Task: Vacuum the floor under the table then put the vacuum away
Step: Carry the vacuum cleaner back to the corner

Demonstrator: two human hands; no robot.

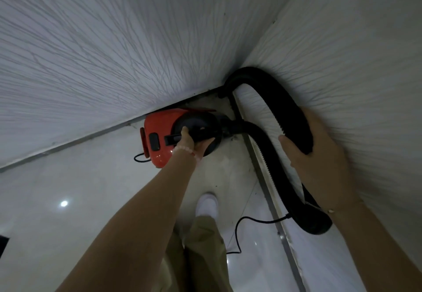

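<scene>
The vacuum (164, 136), a red canister with a black round front, sits on the floor (80, 188) in the corner where two textured walls (102, 51) meet. Its rear end lies close to the left wall's base.

The left hand (194, 140) is closed around the black handle (173, 139) on top of the vacuum. A bead bracelet (185, 152) circles the left wrist.

The black hose (262, 90) leaves the front of the vacuum, runs along the base of the right wall, and loops upward against that wall. The right hand (319, 154) is wrapped around the upper run of the hose, thumb on the near side, with the fingers hidden behind it.

A thin black cord (237, 230) lies on the floor near the lower end of the hose. A second short loop of cord (139, 158) shows at the rear of the vacuum.

A white shoe (206, 204) and a khaki trouser leg (205, 253) stand on the floor between the two arms.
</scene>
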